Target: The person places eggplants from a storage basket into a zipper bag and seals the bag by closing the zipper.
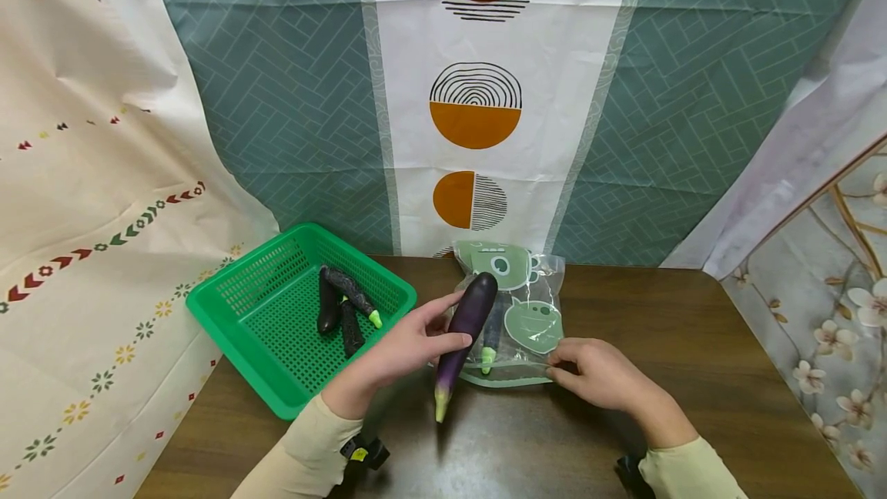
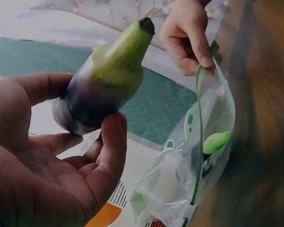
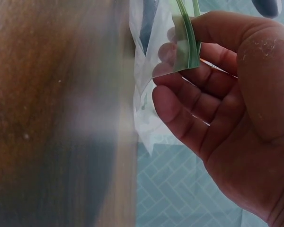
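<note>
My left hand (image 1: 416,341) grips a glossy purple eggplant (image 1: 473,314), tilted with its pale green stem end toward me, over the left part of a clear zip bag (image 1: 547,360). In the left wrist view that stem end (image 2: 118,64) points up, above the curled fingers. Inside the bag, which has green cartoon prints, lies another eggplant (image 1: 489,356) with a bright green cap. My right hand (image 1: 603,376) pinches the right corner of the bag's green-edged mouth. The right wrist view shows this corner (image 3: 185,52) between thumb and fingers. In the left wrist view, the mouth stands parted.
On the left, a green plastic basket (image 1: 239,360) holds three dark eggplants (image 1: 349,295), some wrinkled-looking. Both basket and bag are on a brown wooden table (image 1: 624,306). Patterned cloths (image 1: 298,98) hang behind and at the sides.
</note>
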The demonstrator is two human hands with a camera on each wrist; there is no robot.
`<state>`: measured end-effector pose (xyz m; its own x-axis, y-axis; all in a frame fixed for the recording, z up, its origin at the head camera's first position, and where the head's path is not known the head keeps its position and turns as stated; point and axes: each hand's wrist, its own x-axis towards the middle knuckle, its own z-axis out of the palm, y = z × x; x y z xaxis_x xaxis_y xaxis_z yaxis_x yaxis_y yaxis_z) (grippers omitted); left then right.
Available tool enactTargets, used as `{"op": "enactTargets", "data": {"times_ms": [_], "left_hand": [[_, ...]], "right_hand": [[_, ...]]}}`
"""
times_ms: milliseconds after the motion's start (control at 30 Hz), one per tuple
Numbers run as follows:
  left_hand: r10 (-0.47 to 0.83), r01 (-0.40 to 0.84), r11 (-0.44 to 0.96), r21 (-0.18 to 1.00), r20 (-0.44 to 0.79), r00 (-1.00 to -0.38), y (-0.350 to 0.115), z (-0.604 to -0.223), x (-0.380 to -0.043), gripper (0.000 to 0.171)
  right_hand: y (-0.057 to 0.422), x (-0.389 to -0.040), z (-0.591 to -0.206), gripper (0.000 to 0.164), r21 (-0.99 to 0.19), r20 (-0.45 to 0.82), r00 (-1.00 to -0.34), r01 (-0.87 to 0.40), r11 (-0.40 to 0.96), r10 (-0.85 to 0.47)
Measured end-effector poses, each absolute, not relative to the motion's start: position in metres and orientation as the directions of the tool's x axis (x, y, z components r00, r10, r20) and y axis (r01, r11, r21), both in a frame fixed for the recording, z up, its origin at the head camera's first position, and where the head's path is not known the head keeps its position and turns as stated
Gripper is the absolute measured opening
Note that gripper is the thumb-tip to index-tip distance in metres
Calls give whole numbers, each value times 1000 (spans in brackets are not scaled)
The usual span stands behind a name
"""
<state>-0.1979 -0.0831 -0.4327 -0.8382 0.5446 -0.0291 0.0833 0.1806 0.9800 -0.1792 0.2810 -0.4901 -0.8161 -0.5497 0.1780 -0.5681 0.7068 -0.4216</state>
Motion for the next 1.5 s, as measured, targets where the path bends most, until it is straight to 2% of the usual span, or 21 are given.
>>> {"op": "enactTargets", "data": {"times_ms": [567, 833, 1167, 1500], "left_hand": [[622, 269, 370, 889, -23, -782, -74, -453, -192, 77], [647, 346, 473, 811, -53, -761, -71, -455, -188, 80], [673, 400, 521, 754, -75, -736, -69, -457, -184, 79], [725, 532, 561, 634, -65, -686, -66, -457, -184, 77]], "right_hand": [[279, -178, -492, 15, -411, 241, -798, -600, 687, -553], [279, -178, -492, 15, -395, 252, -801, -598, 698, -543], [277, -178, -491, 17, -383, 268, -800, -599, 703, -536], [278, -178, -490, 15, -390, 263, -809, -587, 709, -525]]}}
